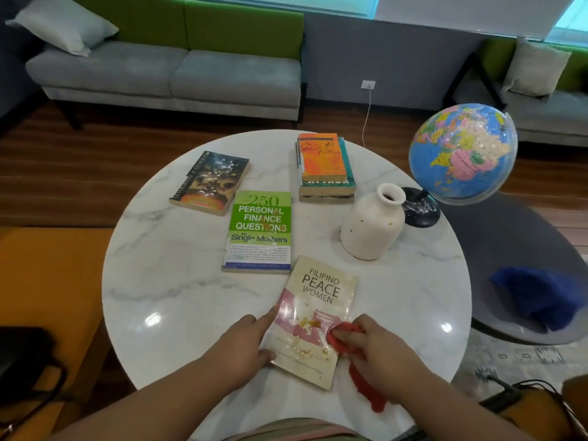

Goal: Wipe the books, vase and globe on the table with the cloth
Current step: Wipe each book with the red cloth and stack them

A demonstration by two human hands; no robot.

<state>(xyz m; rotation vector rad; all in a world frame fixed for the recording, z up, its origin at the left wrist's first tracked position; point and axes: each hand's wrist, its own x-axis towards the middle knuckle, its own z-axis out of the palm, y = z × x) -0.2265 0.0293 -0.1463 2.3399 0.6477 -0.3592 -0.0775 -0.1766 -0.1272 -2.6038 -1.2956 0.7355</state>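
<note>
A cream book titled "Filipino Peace Women" [318,300] lies at the near edge of the round marble table [178,281], its cover smeared with brownish stains. My left hand [245,342] presses its left edge with straight fingers. My right hand [375,348] grips a red cloth [342,337] against the book's lower right cover; the cloth's tail trails off toward me. Farther back lie a green finance book [259,230], a dark paperback [211,181] and a stack of books [324,167] topped in orange. A white vase [372,224] stands right of centre, a blue globe [463,154] behind it.
A grey and green sofa [171,74] stands beyond the table. A blue cloth [537,297] lies on a grey seat [509,230] at the right. A white cable [367,113] runs from a wall socket. Dark cables lie at the lower right.
</note>
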